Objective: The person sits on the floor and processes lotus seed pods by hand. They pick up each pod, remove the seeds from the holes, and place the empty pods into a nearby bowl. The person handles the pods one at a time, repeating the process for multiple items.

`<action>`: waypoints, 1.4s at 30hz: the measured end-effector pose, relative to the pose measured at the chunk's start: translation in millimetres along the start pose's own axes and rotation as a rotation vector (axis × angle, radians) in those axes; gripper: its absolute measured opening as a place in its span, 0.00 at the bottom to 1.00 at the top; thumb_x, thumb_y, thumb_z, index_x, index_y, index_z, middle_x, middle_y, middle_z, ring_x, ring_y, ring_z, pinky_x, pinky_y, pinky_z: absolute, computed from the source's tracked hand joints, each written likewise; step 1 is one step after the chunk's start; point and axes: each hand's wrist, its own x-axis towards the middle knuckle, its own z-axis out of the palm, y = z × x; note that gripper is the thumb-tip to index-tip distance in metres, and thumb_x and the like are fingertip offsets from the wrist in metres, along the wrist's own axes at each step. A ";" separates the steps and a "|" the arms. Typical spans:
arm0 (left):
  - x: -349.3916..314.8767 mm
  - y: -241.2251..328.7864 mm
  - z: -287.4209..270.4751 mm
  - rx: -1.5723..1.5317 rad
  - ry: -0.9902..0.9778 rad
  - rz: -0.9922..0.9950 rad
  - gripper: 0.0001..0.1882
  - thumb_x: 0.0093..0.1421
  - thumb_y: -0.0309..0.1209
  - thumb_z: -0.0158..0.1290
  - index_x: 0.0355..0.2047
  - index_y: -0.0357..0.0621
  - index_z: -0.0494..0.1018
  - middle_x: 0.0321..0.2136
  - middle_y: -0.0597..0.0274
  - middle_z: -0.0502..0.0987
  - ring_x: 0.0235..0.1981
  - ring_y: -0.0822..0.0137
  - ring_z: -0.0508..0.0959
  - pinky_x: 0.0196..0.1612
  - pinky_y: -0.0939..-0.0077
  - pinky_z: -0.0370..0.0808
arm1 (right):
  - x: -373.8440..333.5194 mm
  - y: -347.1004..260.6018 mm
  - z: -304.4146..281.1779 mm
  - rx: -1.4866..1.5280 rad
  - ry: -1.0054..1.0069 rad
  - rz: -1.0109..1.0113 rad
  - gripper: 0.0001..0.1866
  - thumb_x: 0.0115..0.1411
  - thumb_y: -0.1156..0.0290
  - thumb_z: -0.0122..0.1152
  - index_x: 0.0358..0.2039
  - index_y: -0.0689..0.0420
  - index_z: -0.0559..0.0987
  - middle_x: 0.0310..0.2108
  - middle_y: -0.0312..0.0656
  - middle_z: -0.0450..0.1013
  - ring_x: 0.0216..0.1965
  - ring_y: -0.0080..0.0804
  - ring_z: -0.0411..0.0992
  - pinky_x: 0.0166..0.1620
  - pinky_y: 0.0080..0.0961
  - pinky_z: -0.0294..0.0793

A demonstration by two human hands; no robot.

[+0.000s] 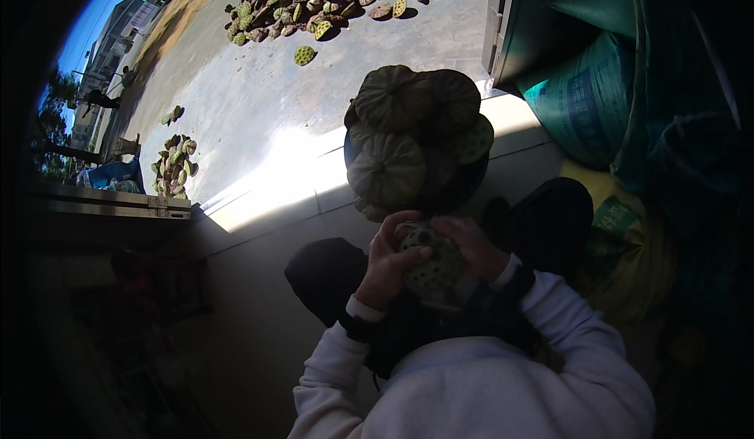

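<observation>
Between my two hands, above my lap, is a green lotus seed pod (437,269) with its pitted face turned up. My left hand (388,255) grips the pod's left side, the thumb lying across the face. On the far right edge rests my right hand (476,244), its fingers closed against the pod and slightly blurred. Just beyond my hands stands a dark round tub (466,188), heaped with large lotus pods (386,170), several showing their ribbed undersides. Whether any seed is between my fingers is too dark to tell.
A big pile of lotus pods (302,3) lies on the sunlit concrete outside, with a smaller heap (174,164) at the left. Green woven sacks (585,97) and a yellow sack (620,235) stand at my right. A metal door frame (496,23) edges the doorway.
</observation>
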 end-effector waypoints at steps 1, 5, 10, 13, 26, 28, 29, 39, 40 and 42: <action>1.0 -1.7 -1.3 0.061 0.003 0.020 0.32 0.48 0.19 0.62 0.55 0.41 0.64 0.39 0.59 0.77 0.40 0.70 0.77 0.44 0.77 0.75 | 1.6 -1.8 -2.7 -0.170 0.065 -0.010 0.16 0.67 0.57 0.53 0.36 0.57 0.79 0.32 0.32 0.75 0.35 0.15 0.70 0.39 0.17 0.71; 2.2 -7.3 -3.9 0.287 0.009 0.045 0.34 0.47 0.19 0.64 0.55 0.40 0.64 0.36 0.59 0.78 0.39 0.71 0.77 0.42 0.78 0.75 | 8.0 -3.2 -12.1 -0.703 0.096 -0.131 0.17 0.66 0.56 0.55 0.36 0.58 0.79 0.31 0.31 0.74 0.33 0.14 0.69 0.37 0.18 0.70; 3.7 -8.3 3.3 0.215 -0.004 0.057 0.37 0.46 0.18 0.65 0.56 0.41 0.62 0.35 0.61 0.78 0.37 0.72 0.77 0.40 0.78 0.75 | 6.1 -3.2 -11.8 -0.595 0.081 -0.132 0.17 0.66 0.56 0.55 0.38 0.59 0.79 0.32 0.30 0.74 0.33 0.13 0.68 0.37 0.18 0.70; 2.3 -3.9 4.4 0.160 -0.056 0.048 0.38 0.45 0.17 0.64 0.57 0.41 0.62 0.36 0.60 0.78 0.39 0.71 0.77 0.41 0.77 0.76 | 0.2 -4.8 -6.0 -0.236 -0.002 -0.020 0.16 0.67 0.58 0.54 0.40 0.59 0.79 0.34 0.29 0.74 0.34 0.14 0.69 0.38 0.18 0.70; 4.8 -7.3 -4.7 0.455 0.037 0.131 0.31 0.50 0.23 0.64 0.54 0.40 0.64 0.35 0.60 0.78 0.38 0.73 0.77 0.40 0.78 0.75 | -5.1 -1.0 1.6 -1.460 0.250 -0.571 0.23 0.57 0.45 0.60 0.26 0.55 0.73 0.20 0.43 0.72 0.22 0.45 0.73 0.25 0.37 0.70; 3.8 -7.7 -4.0 0.449 0.031 0.084 0.31 0.50 0.22 0.63 0.54 0.40 0.65 0.37 0.59 0.78 0.39 0.72 0.77 0.41 0.78 0.75 | -1.3 4.8 0.4 -1.460 0.241 -0.671 0.21 0.58 0.48 0.59 0.25 0.55 0.73 0.20 0.43 0.73 0.22 0.45 0.74 0.25 0.38 0.70; 3.6 -7.9 -3.7 0.418 0.031 0.057 0.31 0.49 0.20 0.63 0.54 0.39 0.65 0.38 0.58 0.78 0.40 0.71 0.77 0.42 0.78 0.75 | -0.2 6.8 -1.6 -1.449 0.229 -0.644 0.20 0.59 0.50 0.59 0.26 0.56 0.73 0.21 0.44 0.73 0.22 0.44 0.74 0.25 0.37 0.70; 7.3 -13.3 -13.7 0.303 0.133 0.090 0.27 0.52 0.23 0.64 0.51 0.36 0.67 0.41 0.57 0.78 0.42 0.69 0.77 0.46 0.75 0.75 | 12.6 3.3 -25.5 -0.723 0.218 -0.185 0.16 0.62 0.59 0.58 0.40 0.61 0.77 0.34 0.42 0.77 0.33 0.27 0.75 0.38 0.28 0.73; 8.1 -15.8 -12.8 0.283 0.160 0.107 0.27 0.52 0.24 0.64 0.51 0.36 0.67 0.41 0.57 0.77 0.42 0.69 0.77 0.46 0.75 0.75 | 12.1 5.7 -23.9 -0.717 0.212 -0.209 0.18 0.61 0.58 0.60 0.40 0.61 0.78 0.34 0.43 0.77 0.34 0.28 0.75 0.38 0.28 0.74; 7.5 -21.1 -9.1 0.295 0.256 0.090 0.27 0.52 0.26 0.64 0.51 0.35 0.67 0.41 0.57 0.77 0.43 0.70 0.77 0.47 0.76 0.74 | 11.1 9.8 -20.4 -0.678 0.179 -0.245 0.21 0.59 0.55 0.62 0.39 0.62 0.78 0.34 0.46 0.78 0.35 0.30 0.77 0.38 0.28 0.75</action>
